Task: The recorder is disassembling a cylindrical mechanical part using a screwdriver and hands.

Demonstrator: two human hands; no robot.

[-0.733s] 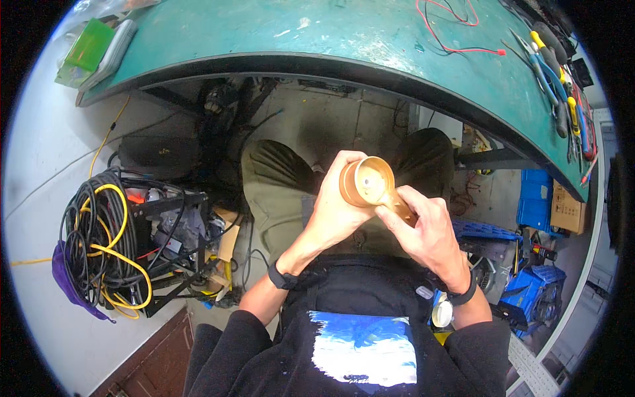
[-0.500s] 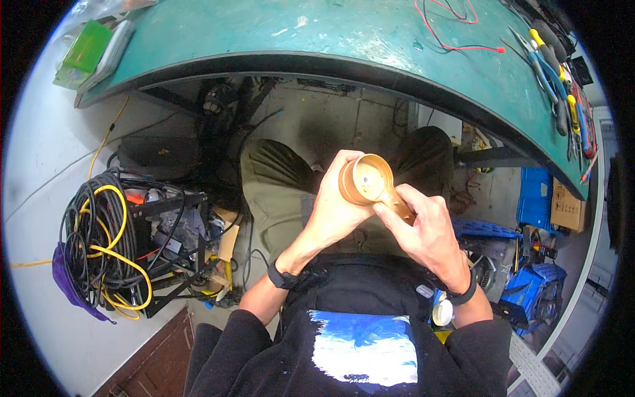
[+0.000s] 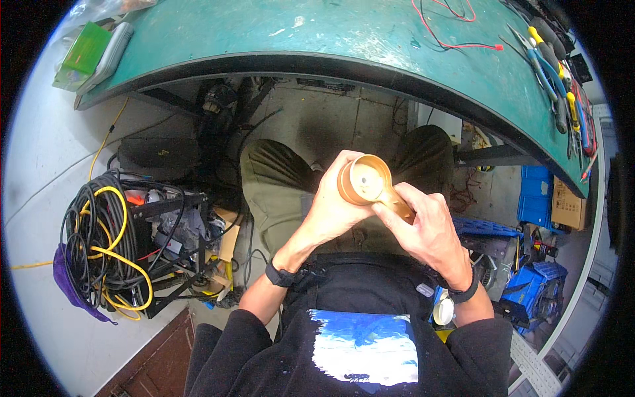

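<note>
Above my lap, between my knees, I hold a gold-coloured part (image 3: 366, 180) shaped like a round cup with a short arm. Its open end faces up toward me, and a small dark hole shows in its floor. My left hand (image 3: 332, 206) wraps round the left side of the cup. With thumb and fingers, my right hand (image 3: 426, 228) grips the short arm at the lower right. My palms and fingers hide the underside of the part.
A green workbench (image 3: 251, 33) curves across the far side. Pliers (image 3: 546, 76) and other tools lie on its right end, near a red wire (image 3: 456, 46). Coiled cables (image 3: 99, 245) hang on a rack at the left. Blue bins (image 3: 534, 192) stand at the right.
The gold part has tilted or shifted very slightly to the left. Both hands keep the same grip on it.
</note>
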